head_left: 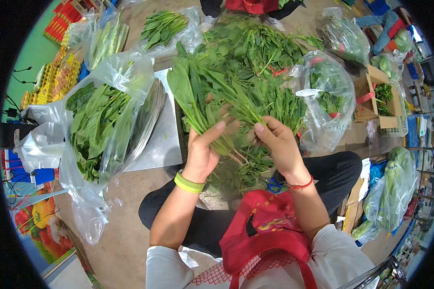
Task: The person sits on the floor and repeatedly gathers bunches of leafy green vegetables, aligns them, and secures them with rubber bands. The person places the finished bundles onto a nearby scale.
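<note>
My left hand (201, 153) is closed around the stems of a bunch of leafy greens (184, 86), whose broad leaves point up and away. A few stem ends with pale reddish roots stick out beside its palm. My right hand (280, 147), just to the right, pinches the lower stem of a leafy green sprig (240, 102) between thumb and fingers. The leaves of both overlap in the middle, partly smeared by motion. Beyond my hands spreads a large heap of loose greens (260, 48). Blue-handled scissors (274, 185) lie below my right hand, near the red apron (267, 221).
An open clear bag of greens (94, 135) stands at the left, beside a metal sheet (161, 144). Another bag (330, 91) sits at the right of the heap. Farther right is a cardboard box (377, 91). A person's shoes (275, 24) show at the far edge.
</note>
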Motion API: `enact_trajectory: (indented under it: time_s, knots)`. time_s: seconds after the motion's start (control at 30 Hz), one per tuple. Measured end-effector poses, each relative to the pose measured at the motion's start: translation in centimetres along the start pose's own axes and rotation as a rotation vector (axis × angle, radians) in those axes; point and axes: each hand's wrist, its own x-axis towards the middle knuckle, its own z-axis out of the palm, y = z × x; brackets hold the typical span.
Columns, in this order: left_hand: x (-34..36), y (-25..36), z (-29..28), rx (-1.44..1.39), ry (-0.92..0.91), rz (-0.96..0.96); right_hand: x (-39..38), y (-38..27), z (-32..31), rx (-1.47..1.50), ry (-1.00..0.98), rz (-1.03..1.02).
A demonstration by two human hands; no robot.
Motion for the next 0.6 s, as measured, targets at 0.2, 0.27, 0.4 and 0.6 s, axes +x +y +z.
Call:
enact_trajectory:
  time_s: [0.2, 0.27, 0.4, 0.6]
  knots:
    - [0.1, 0.1, -1.1, -0.001, 0.149, 0.222, -0.6, -0.3, -0.4, 0.132, 0.032, -0.001]
    - [0.2, 0.4, -1.1, 0.015, 0.221, 0.268, -0.6, 0.3, -1.0, 0.097, 0.039, -0.044]
    - [0.3, 0.2, -1.5, 0.025, 0.257, 0.240, -1.3, -0.4, -0.6, 0.081, 0.075, -0.101]
    - [0.4, 0.3, -1.3, 0.035, 0.159, 0.089, -2.0, -0.3, 0.6, -0.115, 0.199, -0.225]
